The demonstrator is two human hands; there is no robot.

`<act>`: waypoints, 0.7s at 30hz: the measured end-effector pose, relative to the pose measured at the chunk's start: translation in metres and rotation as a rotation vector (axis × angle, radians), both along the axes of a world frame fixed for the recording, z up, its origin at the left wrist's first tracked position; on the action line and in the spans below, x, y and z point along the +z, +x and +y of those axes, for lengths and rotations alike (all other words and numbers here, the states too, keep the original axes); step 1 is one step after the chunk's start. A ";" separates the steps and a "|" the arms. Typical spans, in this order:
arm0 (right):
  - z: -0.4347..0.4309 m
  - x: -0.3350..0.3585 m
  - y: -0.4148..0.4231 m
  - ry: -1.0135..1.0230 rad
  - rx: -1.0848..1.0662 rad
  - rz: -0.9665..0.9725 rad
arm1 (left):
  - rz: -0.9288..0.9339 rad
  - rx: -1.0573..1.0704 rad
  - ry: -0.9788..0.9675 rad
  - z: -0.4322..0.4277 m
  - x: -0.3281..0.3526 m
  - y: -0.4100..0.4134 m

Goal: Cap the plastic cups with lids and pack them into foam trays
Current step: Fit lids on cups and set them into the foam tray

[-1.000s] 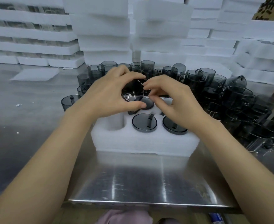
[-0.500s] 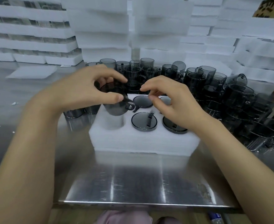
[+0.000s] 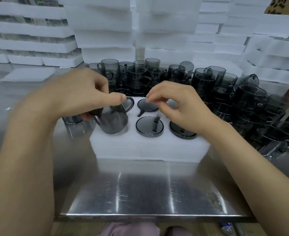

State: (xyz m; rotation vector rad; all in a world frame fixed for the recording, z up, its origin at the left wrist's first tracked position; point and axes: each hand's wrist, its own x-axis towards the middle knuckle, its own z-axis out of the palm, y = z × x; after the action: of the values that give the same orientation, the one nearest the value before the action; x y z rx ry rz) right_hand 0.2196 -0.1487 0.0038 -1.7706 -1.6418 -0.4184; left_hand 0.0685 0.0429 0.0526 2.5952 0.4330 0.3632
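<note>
A white foam tray [image 3: 140, 147] lies on the steel table. My left hand [image 3: 79, 97] grips a smoky grey cup [image 3: 114, 120] with a handle. The cup is tilted, its base at the tray's front-left pocket and my thumb on its top edge. My right hand [image 3: 179, 109] pinches the far rim of a dark lid [image 3: 148, 106] on the cup in the back middle pocket. Another capped cup [image 3: 149, 127] sits in the front middle pocket. A third capped cup [image 3: 181, 134] at the front right is partly hidden under my right hand.
Several loose grey cups [image 3: 225, 99] crowd the table behind and to the right of the tray. Stacks of white foam trays [image 3: 106, 31] rise along the back. A flat foam sheet [image 3: 29, 74] lies at the far left. The table edge [image 3: 148, 216] runs close to me.
My left hand carried the cup from in front of my right hand out to the left, then down to the tray's front-left pocket. My right hand stayed nearly still.
</note>
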 end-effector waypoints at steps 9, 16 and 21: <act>0.000 0.001 -0.001 -0.021 0.002 0.023 | 0.225 0.123 0.073 -0.009 -0.007 0.009; 0.000 0.001 -0.001 -0.045 -0.004 0.046 | 0.294 0.048 -0.024 0.004 -0.014 0.017; 0.000 0.001 -0.001 -0.060 -0.022 0.044 | -0.021 -0.081 0.139 0.003 -0.018 0.025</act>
State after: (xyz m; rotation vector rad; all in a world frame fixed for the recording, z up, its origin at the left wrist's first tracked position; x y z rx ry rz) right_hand 0.2188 -0.1489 0.0047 -1.8311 -1.6208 -0.3412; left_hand 0.0934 0.0457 0.0342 2.7310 0.3038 0.4055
